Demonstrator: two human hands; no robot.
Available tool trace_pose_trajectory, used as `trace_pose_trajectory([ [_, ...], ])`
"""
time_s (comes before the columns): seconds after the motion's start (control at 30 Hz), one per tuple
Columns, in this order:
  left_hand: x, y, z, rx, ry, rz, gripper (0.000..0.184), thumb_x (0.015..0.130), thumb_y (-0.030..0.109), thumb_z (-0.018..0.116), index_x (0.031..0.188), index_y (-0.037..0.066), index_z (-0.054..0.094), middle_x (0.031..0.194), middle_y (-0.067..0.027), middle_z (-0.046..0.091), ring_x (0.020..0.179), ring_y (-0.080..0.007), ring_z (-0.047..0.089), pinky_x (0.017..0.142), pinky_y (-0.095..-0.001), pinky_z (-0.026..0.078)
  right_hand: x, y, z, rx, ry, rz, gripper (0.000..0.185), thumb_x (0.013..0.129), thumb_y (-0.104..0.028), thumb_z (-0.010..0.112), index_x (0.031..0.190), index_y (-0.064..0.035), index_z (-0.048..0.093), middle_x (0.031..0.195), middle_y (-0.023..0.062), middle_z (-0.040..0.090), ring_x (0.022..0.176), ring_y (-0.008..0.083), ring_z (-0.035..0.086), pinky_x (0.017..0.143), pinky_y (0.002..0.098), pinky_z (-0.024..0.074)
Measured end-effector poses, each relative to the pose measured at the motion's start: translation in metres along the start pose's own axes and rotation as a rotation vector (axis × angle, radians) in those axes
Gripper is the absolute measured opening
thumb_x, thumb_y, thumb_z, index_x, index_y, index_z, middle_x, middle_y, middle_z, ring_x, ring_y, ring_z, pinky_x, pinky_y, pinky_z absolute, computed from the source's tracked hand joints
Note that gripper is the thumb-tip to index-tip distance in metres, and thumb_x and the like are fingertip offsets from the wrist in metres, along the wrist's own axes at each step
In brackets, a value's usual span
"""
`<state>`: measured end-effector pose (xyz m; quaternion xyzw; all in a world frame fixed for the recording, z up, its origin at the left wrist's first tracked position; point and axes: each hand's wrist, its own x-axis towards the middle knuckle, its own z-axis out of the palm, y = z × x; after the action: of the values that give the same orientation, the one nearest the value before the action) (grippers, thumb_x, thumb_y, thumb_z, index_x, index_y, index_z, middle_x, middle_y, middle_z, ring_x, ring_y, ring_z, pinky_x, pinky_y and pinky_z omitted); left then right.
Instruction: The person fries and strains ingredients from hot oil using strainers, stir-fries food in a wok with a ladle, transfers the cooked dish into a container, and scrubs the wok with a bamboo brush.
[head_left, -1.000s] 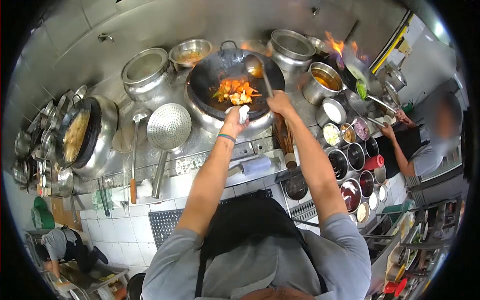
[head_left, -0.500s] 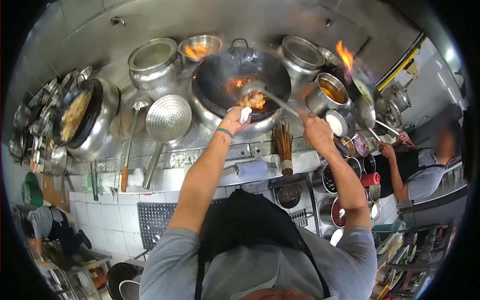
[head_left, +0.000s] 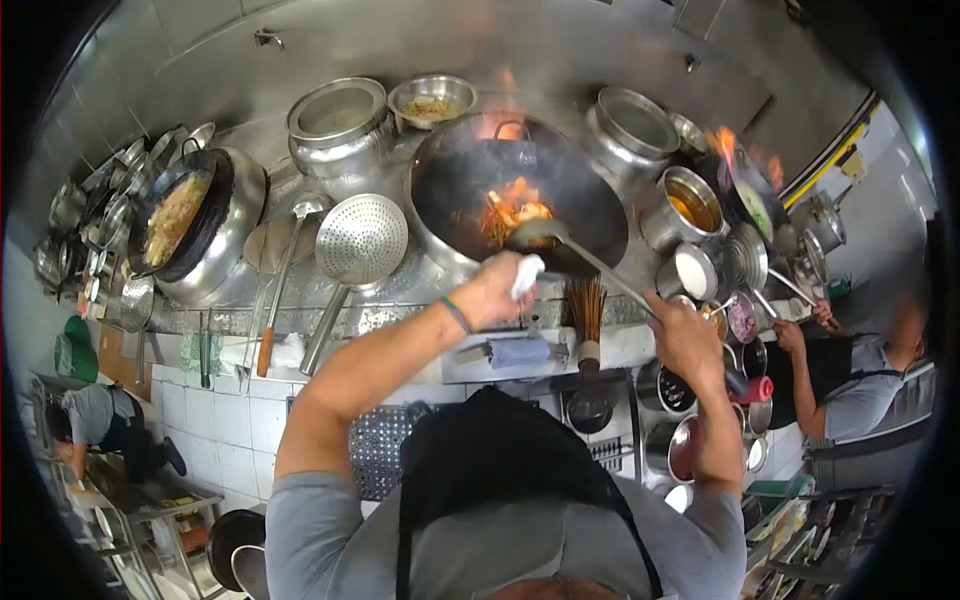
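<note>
Along the steel bench (head_left: 412,282), the left hand (head_left: 490,292), elbow flared wider than before, clutches a white cloth (head_left: 526,277) by the wok's (head_left: 440,185) near rim; the right hand (head_left: 686,335) firmly grips a ladle (head_left: 541,236).

Left of wok (head_left: 450,185): strainer (head_left: 362,240), pot (head_left: 340,155) block
Right of wok: saucepan (head_left: 666,230) blocks
Above wok: open, except ladle (head_left: 600,267)

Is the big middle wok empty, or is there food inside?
Not empty: orange food sits in the wok, right by the ladle that the right hand grips.
</note>
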<state>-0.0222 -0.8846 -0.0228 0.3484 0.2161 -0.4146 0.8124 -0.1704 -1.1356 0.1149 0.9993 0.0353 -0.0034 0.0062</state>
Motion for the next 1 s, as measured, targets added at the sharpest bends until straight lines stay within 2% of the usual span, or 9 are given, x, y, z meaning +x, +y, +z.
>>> trace_pose_trajectory([
  [0.13,0.047,0.031,-0.020,-0.072,0.034,0.037,0.023,0.097,0.025,0.047,0.090,0.007,0.061,0.069,-0.0055,0.058,0.058,-0.0173,0.057,0.041,-0.0267,0.043,0.065,-0.026,0.044,-0.009,-0.007,0.033,0.053,0.084,-0.006,0.059,0.137,-0.0123,0.053,0.101,0.0208,0.068,0.091,0.0425,0.067,0.079,0.0508,0.0540],
  [0.2,0.080,0.001,-0.052,-0.071,0.020,0.161,0.018,0.095,0.023,0.049,0.089,0.010,0.060,0.071,-0.0056,0.059,0.058,-0.0186,0.058,0.042,-0.0302,0.044,0.088,-0.030,0.079,0.019,0.053,0.068,0.054,0.085,-0.006,0.059,0.138,-0.0125,0.052,0.103,0.0205,0.068,0.092,0.0422,0.067,0.080,0.0506,0.0539],
  [0.3,0.030,-0.061,-0.076,0.084,0.039,0.188,0.011,0.092,0.020,0.052,0.085,0.015,0.060,0.069,-0.0041,0.059,0.058,-0.0188,0.059,0.043,-0.0340,0.043,0.075,-0.021,0.065,0.070,0.103,0.063,0.054,0.085,-0.007,0.060,0.138,-0.0130,0.052,0.105,0.0202,0.068,0.093,0.0418,0.067,0.081,0.0506,0.0534],
  [0.4,0.017,-0.058,-0.077,0.006,0.058,0.268,0.009,0.090,0.019,0.054,0.085,0.017,0.060,0.069,-0.0042,0.060,0.060,-0.0186,0.059,0.044,-0.0340,0.043,0.040,0.007,0.041,0.100,0.049,0.006,0.050,0.087,-0.010,0.062,0.136,-0.0142,0.056,0.107,0.0193,0.068,0.096,0.0406,0.066,0.083,0.0499,0.0527],
  [0.6,0.013,0.010,-0.021,-0.011,0.040,0.068,0.020,0.096,0.023,0.047,0.090,0.009,0.059,0.067,-0.0055,0.054,0.055,-0.0167,0.054,0.041,-0.0257,0.042,0.006,0.013,-0.016,0.004,-0.046,-0.076,0.048,0.088,-0.013,0.063,0.135,-0.0177,0.058,0.104,0.0189,0.069,0.098,0.0399,0.066,0.084,0.0495,0.0520],
  [0.7,0.005,0.025,-0.007,-0.022,0.064,-0.002,0.021,0.097,0.023,0.044,0.089,0.010,0.059,0.066,-0.0043,0.053,0.055,-0.0158,0.053,0.038,-0.0248,0.040,0.022,-0.015,-0.013,-0.032,-0.118,0.001,0.046,0.089,-0.013,0.061,0.135,-0.0171,0.057,0.100,0.0208,0.069,0.096,0.0400,0.067,0.083,0.0497,0.0530],
  [0.77,0.027,0.034,-0.013,-0.041,0.013,0.001,0.023,0.097,0.026,0.045,0.090,0.010,0.059,0.067,-0.0047,0.055,0.055,-0.0160,0.054,0.038,-0.0252,0.040,0.059,-0.022,0.029,-0.046,-0.004,-0.043,0.045,0.090,-0.013,0.061,0.135,-0.0150,0.056,0.097,0.0206,0.070,0.093,0.0407,0.068,0.082,0.0499,0.0538],
  [0.9,0.078,-0.004,-0.058,-0.072,0.086,0.209,0.015,0.095,0.024,0.051,0.096,0.011,0.059,0.077,-0.0063,0.063,0.058,-0.0194,0.058,0.042,-0.0326,0.044,0.107,-0.048,0.081,0.084,0.053,0.156,0.049,0.088,-0.014,0.062,0.137,-0.0171,0.056,0.102,0.0218,0.069,0.099,0.0405,0.065,0.086,0.0521,0.0516],
  [1.0,0.038,-0.054,-0.089,0.152,0.029,0.159,0.014,0.093,0.024,0.055,0.083,0.016,0.060,0.069,-0.0035,0.060,0.060,-0.0187,0.059,0.049,-0.0340,0.049,0.088,-0.030,0.083,0.156,0.165,0.113,0.050,0.088,-0.013,0.063,0.138,-0.0166,0.055,0.101,0.0217,0.069,0.096,0.0416,0.066,0.084,0.0516,0.0518],
])
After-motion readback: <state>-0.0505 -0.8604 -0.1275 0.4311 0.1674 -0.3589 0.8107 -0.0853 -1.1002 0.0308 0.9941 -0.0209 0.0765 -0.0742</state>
